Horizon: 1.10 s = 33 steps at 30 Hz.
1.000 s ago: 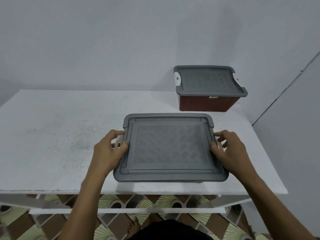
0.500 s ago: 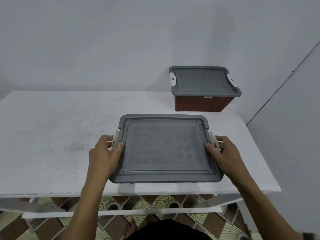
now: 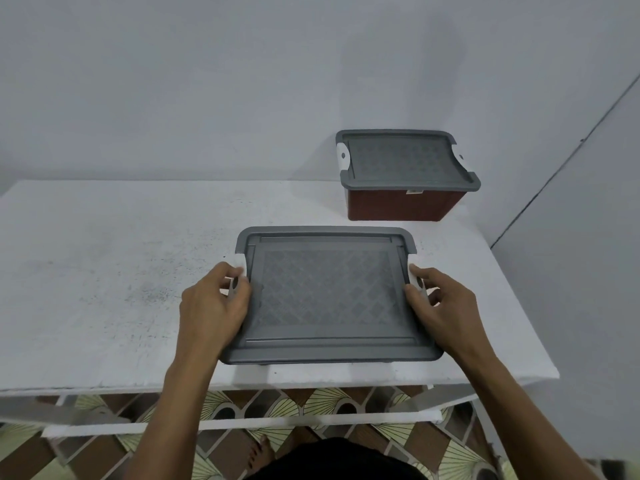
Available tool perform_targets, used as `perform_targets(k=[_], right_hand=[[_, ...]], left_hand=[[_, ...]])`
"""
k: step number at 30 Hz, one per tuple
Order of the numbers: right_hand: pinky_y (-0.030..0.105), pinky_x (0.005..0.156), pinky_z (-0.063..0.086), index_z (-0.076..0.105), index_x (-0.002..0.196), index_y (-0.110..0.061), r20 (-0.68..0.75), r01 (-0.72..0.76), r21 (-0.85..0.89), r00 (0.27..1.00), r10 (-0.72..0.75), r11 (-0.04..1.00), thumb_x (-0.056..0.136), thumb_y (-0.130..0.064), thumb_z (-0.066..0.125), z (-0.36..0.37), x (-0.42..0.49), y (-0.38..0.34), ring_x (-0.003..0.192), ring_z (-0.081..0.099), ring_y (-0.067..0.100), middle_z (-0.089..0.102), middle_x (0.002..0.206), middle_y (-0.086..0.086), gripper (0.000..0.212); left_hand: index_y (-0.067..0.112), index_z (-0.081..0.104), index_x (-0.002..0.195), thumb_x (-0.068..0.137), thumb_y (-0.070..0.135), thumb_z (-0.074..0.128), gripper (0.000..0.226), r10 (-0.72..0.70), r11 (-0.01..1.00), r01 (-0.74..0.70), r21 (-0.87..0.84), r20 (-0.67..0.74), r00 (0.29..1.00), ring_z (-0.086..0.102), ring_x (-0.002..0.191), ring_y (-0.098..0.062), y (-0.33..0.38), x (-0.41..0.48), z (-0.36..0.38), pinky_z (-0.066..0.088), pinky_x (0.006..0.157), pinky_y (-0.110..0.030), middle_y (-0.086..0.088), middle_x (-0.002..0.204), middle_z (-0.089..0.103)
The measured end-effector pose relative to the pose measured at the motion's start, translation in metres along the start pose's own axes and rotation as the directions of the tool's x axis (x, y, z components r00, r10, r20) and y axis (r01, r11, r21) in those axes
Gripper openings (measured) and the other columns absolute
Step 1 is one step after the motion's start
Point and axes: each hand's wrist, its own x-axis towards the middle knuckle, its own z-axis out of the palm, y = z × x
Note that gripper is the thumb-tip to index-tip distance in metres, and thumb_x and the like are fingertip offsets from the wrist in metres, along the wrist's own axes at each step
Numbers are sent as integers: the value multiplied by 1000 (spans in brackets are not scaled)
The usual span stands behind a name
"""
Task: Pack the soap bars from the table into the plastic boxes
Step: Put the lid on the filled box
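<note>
Near plastic box [image 3: 329, 296], lid on | left hand [image 3: 211, 306] fingers [image 3: 225, 270] pinch left latch [image 3: 239, 263] | right hand [image 3: 441, 306] fingers [image 3: 426, 272] pinch right latch [image 3: 414, 278]

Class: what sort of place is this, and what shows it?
Probably a plain room at home: a white painted table against bare grey walls, patterned brown-and-cream floor tiles, grey-lidded plastic boxes near and far.

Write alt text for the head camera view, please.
A person's left hand and right hand each hold a white clip on a grey-lidded box on a white table. A second closed box stands behind, right.
</note>
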Motion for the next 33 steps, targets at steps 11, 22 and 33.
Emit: perform_targets(k=[11, 22, 33], right_hand=[[7, 60, 41, 61, 129, -19, 36, -14, -42, 999, 16, 999, 91, -27, 64, -16, 35, 16, 69, 57, 3, 65, 111, 2, 38], [37, 86, 49, 61, 124, -22, -56, -84, -182, 996, 75, 980, 89, -31, 63, -75, 92, 56, 97, 63, 30, 68, 113, 14, 36], [29, 78, 43, 63, 121, -19, -109, -71, -242, 993, 46, 968, 89, -31, 64, -94, 130, 82, 87, 62, 30, 69, 103, 16, 34]], left_hand=[[22, 65, 107, 94, 30, 54, 18, 16, 997, -15, -72, 18, 1000, 58, 71, 1, 15, 13, 21, 40, 60, -14, -1, 103, 70], [19, 59, 118, 92, 31, 56, 29, 91, 991, -73, -113, 170, 981, 64, 88, -19, 89, 36, 96, 45, 77, -25, -3, 108, 67], [15, 59, 114, 95, 29, 53, 24, 131, 988, -119, -93, 131, 983, 59, 81, -18, 127, 52, 135, 43, 73, -27, 1, 91, 59]])
